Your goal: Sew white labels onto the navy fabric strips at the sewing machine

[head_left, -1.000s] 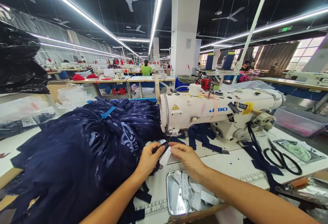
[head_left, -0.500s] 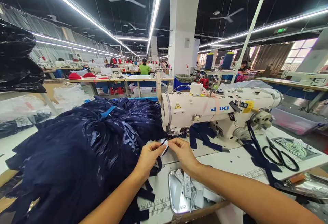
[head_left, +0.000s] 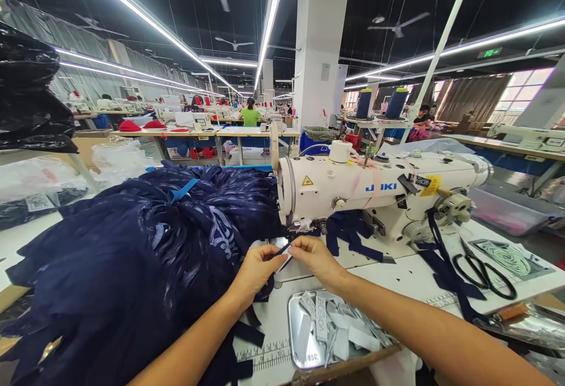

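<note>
My left hand (head_left: 255,271) and my right hand (head_left: 318,262) meet in front of the sewing machine (head_left: 335,183), just below its needle area. Thumbs and forefingers of both hands pinch a small white label (head_left: 283,261). A dark navy strip (head_left: 283,250) lies against the label at the fingertips, so part of it is covered. Close to my left hand rises a large heap of navy lace fabric (head_left: 110,256). Under my right forearm, a metal tray (head_left: 302,359) holds several loose white and grey labels (head_left: 321,318).
Black scissors (head_left: 483,271) lie on the white machine table (head_left: 384,292) at the right, near a coil of pale green cord (head_left: 507,256). Navy fabric scraps (head_left: 353,236) sit beneath the machine arm. Thread cones (head_left: 364,103) stand behind. A person in green (head_left: 251,116) sits farther back.
Both hands stay nearly in place, still pinching together. The white label shows at a different angle, with the navy strip now along it between the fingertips. The camera view has shifted slightly.
</note>
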A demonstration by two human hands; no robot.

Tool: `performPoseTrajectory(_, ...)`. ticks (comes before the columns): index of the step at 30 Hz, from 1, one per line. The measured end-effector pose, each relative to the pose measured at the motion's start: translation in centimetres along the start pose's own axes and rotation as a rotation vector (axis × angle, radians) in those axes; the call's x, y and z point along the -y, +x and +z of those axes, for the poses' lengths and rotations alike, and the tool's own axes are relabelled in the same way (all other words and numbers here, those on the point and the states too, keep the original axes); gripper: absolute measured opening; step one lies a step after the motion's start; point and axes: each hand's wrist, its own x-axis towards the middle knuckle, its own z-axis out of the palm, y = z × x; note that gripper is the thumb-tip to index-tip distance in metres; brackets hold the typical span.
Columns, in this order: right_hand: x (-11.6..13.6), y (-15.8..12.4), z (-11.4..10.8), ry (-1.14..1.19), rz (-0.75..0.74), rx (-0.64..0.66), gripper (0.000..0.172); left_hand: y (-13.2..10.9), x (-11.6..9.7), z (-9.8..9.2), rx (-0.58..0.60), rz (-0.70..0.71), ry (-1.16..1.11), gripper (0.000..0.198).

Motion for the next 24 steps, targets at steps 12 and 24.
performPoseTrajectory(12,0.2,0.1,-2.7,-0.199,0.000,0.181,0.017,0.8,0.1,-0.2,0.104,-0.004,0.136,0.029)
performPoseTrajectory(24,0.3,0.5,-11.0,-1.828,-0.550,0.271,0.011,3.5,1.0,2.0,0.100,1.096,1.664,0.022)
